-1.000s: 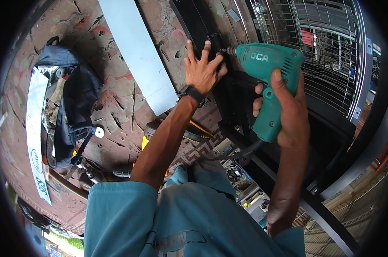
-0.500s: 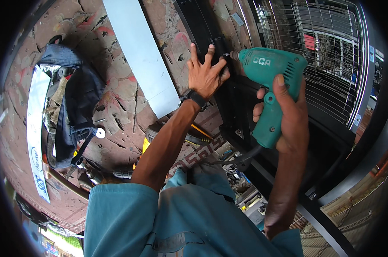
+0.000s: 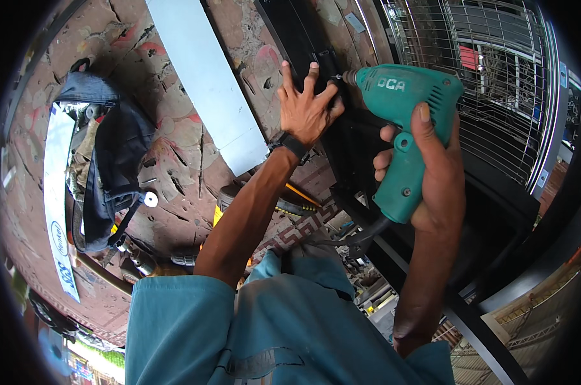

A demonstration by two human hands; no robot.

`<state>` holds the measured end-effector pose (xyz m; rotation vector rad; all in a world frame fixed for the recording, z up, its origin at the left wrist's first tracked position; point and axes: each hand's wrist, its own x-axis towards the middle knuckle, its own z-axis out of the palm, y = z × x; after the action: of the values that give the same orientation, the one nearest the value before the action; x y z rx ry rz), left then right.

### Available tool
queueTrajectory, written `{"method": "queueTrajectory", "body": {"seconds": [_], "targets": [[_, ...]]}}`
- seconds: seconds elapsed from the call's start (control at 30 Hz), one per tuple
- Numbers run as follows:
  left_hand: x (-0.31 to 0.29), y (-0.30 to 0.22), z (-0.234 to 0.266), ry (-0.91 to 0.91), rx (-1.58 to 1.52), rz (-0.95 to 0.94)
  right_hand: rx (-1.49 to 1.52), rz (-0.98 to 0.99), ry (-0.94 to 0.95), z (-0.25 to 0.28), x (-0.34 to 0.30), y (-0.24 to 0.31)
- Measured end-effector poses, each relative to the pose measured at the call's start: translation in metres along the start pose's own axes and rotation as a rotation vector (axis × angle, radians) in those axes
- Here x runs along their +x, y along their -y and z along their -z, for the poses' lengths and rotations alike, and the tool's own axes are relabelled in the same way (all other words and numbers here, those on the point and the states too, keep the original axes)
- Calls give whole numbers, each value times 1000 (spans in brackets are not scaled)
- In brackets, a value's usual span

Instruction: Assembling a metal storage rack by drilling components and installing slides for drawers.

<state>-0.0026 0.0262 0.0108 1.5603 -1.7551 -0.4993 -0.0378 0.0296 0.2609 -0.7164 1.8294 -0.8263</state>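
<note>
My right hand (image 3: 437,160) is wrapped round the handle of a green electric drill (image 3: 403,96), thumb along its side. The drill points left, and its bit meets the side of a black metal profile (image 3: 295,40) or comes very close to it; contact is too small to tell. Fingers spread, my left hand (image 3: 305,110) presses flat on that profile just left of the bit. A dark cord leaves the drill's handle bottom. To the left of my left hand lies a long pale panel (image 3: 207,83).
An open dark blue tool bag (image 3: 120,151) lies at the left beside a white printed strip (image 3: 56,212). A wire rack (image 3: 496,96) stands at the right. Black frame bars (image 3: 476,324) run along the lower right. A yellow-black tool (image 3: 229,196) sits under my left forearm.
The drill has shifted very slightly right, its bit still by the profile. My left hand stays in place, and the view has moved a little.
</note>
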Motion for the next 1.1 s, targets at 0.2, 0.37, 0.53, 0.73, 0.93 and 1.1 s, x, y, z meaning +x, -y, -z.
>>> {"method": "queueTrajectory", "body": {"seconds": [0.2, 0.37, 0.53, 0.73, 0.93, 1.1], "targets": [[-1, 1, -1, -26, 13, -10, -2, 23, 24, 1, 2, -4], [-1, 0, 0, -15, 34, -6, 38, -3, 25, 5, 4, -2], [-2, 2, -2, 25, 31, 5, -1, 7, 20, 5, 3, -2], [-2, 2, -3, 32, 34, 3, 37, 14, 15, 3, 2, 0], [-3, 3, -2, 31, 43, -4, 35, 12, 43, 6, 2, -3], [-3, 1, -2, 62, 39, 13, 17, 5, 26, 5, 2, -3]]}}
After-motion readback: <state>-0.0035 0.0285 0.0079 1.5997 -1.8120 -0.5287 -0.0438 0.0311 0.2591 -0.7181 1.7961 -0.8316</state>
